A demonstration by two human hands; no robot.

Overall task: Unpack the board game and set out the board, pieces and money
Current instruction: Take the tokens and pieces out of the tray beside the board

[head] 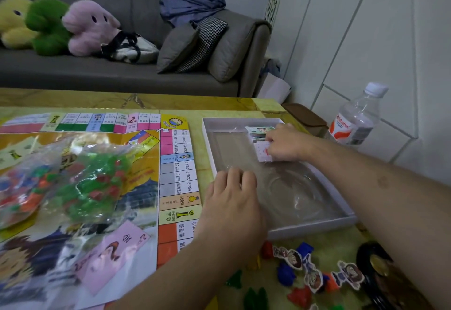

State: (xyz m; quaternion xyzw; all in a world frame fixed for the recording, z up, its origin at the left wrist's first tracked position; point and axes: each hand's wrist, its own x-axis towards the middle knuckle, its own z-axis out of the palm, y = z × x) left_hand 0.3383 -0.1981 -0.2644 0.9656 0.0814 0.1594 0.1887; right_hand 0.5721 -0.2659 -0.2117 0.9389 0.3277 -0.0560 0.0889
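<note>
At right of centre, the right hand (283, 143) curls round a stack of paper money (262, 151) inside the white game box (314, 225). The left hand (231, 202) lies flat and relaxed on the box's near left rim, beside the game board (175, 163) spread at left. Bagged plastic pieces (80, 175) rest on the board. The yellow counter (205, 108) fronts a grey sofa (122, 75).

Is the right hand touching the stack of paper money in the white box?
Touching. The head view shows the right hand with fingers curled onto the stack of paper money inside the white cardboard box, no gap visible.
</note>
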